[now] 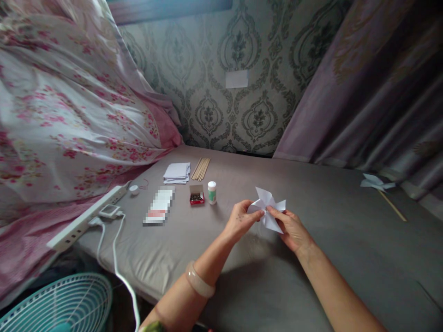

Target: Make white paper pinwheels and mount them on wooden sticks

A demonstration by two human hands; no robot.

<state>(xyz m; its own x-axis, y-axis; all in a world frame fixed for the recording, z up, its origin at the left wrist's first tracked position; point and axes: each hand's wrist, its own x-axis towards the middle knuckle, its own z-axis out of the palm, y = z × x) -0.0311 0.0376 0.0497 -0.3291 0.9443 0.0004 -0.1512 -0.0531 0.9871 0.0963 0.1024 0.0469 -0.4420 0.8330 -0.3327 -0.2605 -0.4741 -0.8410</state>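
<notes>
A white paper pinwheel [266, 195] is held up between my two hands, its folded blades spread around the centre. My left hand [241, 216] grips it from the left, thumb pressed close to the middle. From the right, my right hand [290, 227] pinches it, its thumb also at the centre. A small dark spot shows at the centre between the thumbs; I cannot make out what it is. The fingers behind the paper are partly hidden.
On the grey sheet [321, 207] lie stacked paper [176, 172], wooden sticks [201, 168], an open red box [197, 197] of small metal pieces and a white-green bottle [212, 193]. A pinwheel on a stick [377, 183] lies right; a power strip [86, 216] and fan [58, 299] are left.
</notes>
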